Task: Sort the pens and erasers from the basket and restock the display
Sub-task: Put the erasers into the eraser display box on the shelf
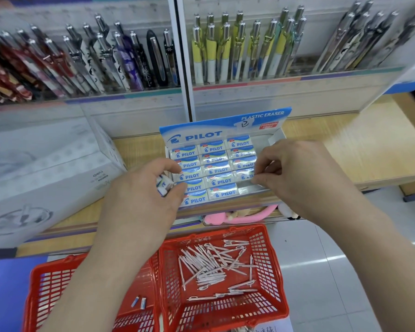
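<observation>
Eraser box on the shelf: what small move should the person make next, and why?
Probably push down the eraser that the right hand pinches until it lies flat in the eraser box's right column, then let go. It sits last in that column, with a bare slot in front, and the left hand grips a spare eraser ready to fill it.

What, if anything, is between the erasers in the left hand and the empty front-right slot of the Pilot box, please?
Only the right hand: its fingertips sit at the edge of the slot, pinching the eraser behind it. The left hand could carry its erasers over the flat filled rows.
</observation>
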{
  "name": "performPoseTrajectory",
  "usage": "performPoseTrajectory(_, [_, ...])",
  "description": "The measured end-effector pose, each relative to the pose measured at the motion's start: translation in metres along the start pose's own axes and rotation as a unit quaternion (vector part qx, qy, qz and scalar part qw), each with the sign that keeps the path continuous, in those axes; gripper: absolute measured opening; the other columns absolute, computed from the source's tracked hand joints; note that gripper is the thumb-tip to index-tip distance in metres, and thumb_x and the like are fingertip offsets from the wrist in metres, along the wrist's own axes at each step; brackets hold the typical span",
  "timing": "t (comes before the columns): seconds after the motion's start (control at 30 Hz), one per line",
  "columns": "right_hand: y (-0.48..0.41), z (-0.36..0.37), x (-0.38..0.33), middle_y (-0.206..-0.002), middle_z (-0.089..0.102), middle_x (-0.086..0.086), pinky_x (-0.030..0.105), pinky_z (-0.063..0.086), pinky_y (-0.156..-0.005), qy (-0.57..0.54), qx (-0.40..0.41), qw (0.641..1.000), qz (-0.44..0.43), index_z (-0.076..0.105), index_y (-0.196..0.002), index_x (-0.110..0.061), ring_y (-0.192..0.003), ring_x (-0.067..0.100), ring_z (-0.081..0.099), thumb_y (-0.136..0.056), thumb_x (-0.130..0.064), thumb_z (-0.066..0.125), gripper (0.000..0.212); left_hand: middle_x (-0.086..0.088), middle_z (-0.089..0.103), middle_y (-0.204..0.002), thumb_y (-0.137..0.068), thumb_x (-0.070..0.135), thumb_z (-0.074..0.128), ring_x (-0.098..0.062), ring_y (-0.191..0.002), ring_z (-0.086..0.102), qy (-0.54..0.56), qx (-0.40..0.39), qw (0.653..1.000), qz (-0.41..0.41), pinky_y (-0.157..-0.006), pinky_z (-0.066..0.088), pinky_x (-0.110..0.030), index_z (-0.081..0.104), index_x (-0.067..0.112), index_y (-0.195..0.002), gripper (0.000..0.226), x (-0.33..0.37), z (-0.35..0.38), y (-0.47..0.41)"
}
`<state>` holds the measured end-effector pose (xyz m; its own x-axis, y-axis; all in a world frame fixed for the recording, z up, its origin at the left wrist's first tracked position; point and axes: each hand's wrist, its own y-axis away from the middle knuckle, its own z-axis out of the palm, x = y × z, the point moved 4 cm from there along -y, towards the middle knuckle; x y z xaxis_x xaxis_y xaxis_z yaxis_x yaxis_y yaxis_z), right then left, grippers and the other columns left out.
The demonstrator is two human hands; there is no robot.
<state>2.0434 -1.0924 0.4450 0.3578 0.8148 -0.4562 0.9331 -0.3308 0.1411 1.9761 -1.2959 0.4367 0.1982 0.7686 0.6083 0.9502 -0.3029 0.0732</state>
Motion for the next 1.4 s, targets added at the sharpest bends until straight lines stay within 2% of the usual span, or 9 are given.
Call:
performPoseTrajectory(0.2, [0.012, -0.014, 0.0, -0.083, 0.064, -0.01, 0.02, 0.049, -0.065, -0.119, 0.092, 0.989, -0.011, 0.066, -0.086, -0.028, -0.073, 0.005, 0.06, -0.084, -0.025, 0.065, 0.004, 0.007, 0.068, -0.078, -0.083, 0.007, 0.061, -0.005, -0.055, 0.052, 0.243, -0.058, 0.968, -0.021, -0.053, 0.043, -0.017, 0.061, 0.039, -0.103, 0.037, 0.015, -0.007, 0.015])
performPoseTrajectory(0.37, [0.031, 0.001, -0.032, -0.085, 0.069, -0.004, 0.024, 0.056, -0.067, -0.411, -0.07, 0.909, -0.023, 0.072, -0.099, -0.028, -0.076, 0.009, 0.066, -0.087, -0.034, 0.065, 0.015, -0.006, 0.072, -0.077, -0.078, 0.005, 0.065, -0.013, -0.058, 0.067, 0.416, -0.184, 0.89, -0.043, -0.053, 0.05, -0.017, 0.05, 0.036, -0.126, 0.059, 0.039, 0.007, 0.03])
performPoseTrajectory(0.6, [0.034, 0.008, -0.031, -0.074, 0.059, 0.003, 0.034, 0.055, -0.068, -0.452, -0.137, 0.882, -0.002, 0.075, -0.091, -0.022, -0.066, 0.021, 0.064, -0.075, -0.038, 0.074, 0.022, -0.011, 0.073, -0.09, -0.07, 0.009, 0.074, -0.026, -0.075, 0.072, 0.465, -0.235, 0.852, -0.046, -0.06, 0.056, -0.023, 0.045, 0.042, -0.132, 0.076, 0.04, 0.015, 0.035])
performPoseTrajectory(0.7, [0.033, 0.007, -0.027, -0.079, 0.065, 0.01, 0.041, 0.053, -0.074, -0.459, -0.119, 0.881, -0.005, 0.07, -0.084, -0.015, -0.071, 0.028, 0.064, -0.075, -0.035, 0.073, 0.023, -0.013, 0.073, -0.094, -0.075, 0.015, 0.068, -0.031, -0.083, 0.072, 0.514, -0.258, 0.817, -0.053, -0.061, 0.056, -0.025, 0.054, 0.039, -0.126, 0.058, 0.042, 0.018, 0.037])
performPoseTrajectory(0.8, [0.031, 0.006, -0.022, -0.067, 0.066, 0.007, 0.021, 0.048, -0.055, -0.581, -0.059, 0.811, 0.042, 0.062, -0.075, -0.009, -0.058, 0.015, 0.06, -0.071, -0.025, 0.075, 0.02, -0.005, 0.072, -0.075, -0.077, 0.026, 0.065, -0.018, -0.061, 0.065, 0.487, -0.231, 0.841, -0.04, -0.048, 0.047, -0.02, 0.068, 0.032, -0.104, 0.028, 0.043, 0.019, 0.035])
performPoseTrajectory(0.9, [0.035, 0.009, -0.016, -0.06, 0.064, 0.007, 0.018, 0.045, -0.046, -0.643, -0.019, 0.758, 0.109, 0.062, -0.074, -0.012, -0.049, 0.012, 0.055, -0.064, -0.022, 0.072, 0.017, 0.004, 0.057, -0.055, -0.071, 0.029, 0.075, -0.008, -0.042, 0.04, 0.461, -0.194, 0.865, -0.039, -0.04, 0.033, -0.015, 0.071, 0.027, -0.092, 0.022, 0.043, 0.019, 0.035])
performPoseTrajectory(1.1, [0.044, 0.008, -0.013, -0.06, 0.065, 0.012, 0.02, 0.05, -0.048, -0.628, 0.005, 0.765, 0.143, 0.07, -0.071, -0.013, -0.046, 0.015, 0.059, -0.064, -0.019, 0.07, 0.009, 0.008, 0.072, -0.077, -0.055, 0.027, 0.077, -0.007, -0.062, 0.065, 0.392, -0.127, 0.911, 0.014, -0.059, 0.049, -0.011, 0.072, 0.029, -0.087, 0.032, 0.054, 0.015, 0.036])
performPoseTrajectory(1.27, [0.047, 0.006, -0.002, -0.066, 0.068, 0.012, 0.02, 0.054, -0.054, -0.639, -0.005, 0.755, 0.145, 0.07, -0.069, -0.011, -0.055, 0.02, 0.065, -0.061, -0.02, 0.071, 0.011, 0.019, 0.07, -0.076, -0.068, 0.01, 0.08, 0.002, -0.07, 0.064, 0.293, -0.072, 0.952, 0.05, -0.062, 0.043, -0.003, 0.071, 0.041, -0.082, 0.035, 0.057, 0.014, 0.033])
performPoseTrajectory(1.4, [0.045, 0.001, 0.008, -0.085, 0.073, 0.017, 0.032, 0.059, -0.074, -0.621, -0.011, 0.775, 0.12, 0.069, -0.079, -0.008, -0.077, 0.032, 0.071, -0.057, -0.014, 0.074, 0.023, 0.02, 0.07, -0.077, -0.066, 0.032, 0.083, 0.0, -0.07, 0.064, 0.282, -0.097, 0.953, 0.048, -0.062, 0.044, -0.004, 0.072, 0.037, -0.083, 0.022, 0.061, 0.015, 0.027])
